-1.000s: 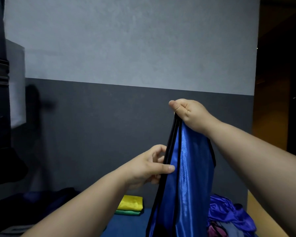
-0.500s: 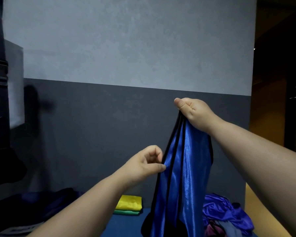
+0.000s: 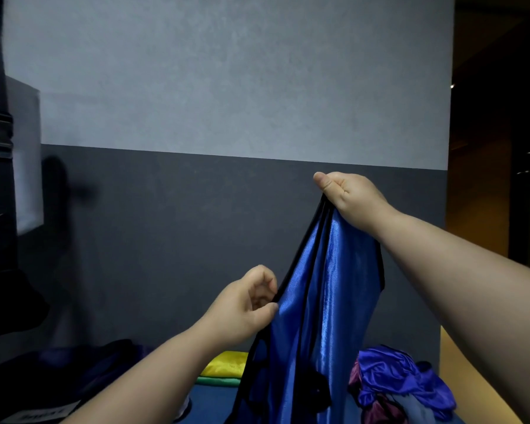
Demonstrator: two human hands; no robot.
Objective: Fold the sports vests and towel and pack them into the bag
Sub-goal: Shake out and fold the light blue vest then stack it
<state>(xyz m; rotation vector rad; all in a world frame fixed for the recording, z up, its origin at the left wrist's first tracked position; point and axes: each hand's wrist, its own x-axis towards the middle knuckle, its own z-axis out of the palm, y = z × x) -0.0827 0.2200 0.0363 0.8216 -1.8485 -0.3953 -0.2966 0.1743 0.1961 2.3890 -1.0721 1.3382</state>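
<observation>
While the right hand (image 3: 351, 198) grips the blue vest (image 3: 328, 301) high, the left hand (image 3: 245, 304) pinches its black-trimmed left edge.

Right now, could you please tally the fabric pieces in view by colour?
blue vest, held up by both hands: 1
yellow folded piece: 1
green folded piece, under the yellow one: 1
purple crumpled heap: 1, the pieces within cannot be counted
Total: 4
</observation>
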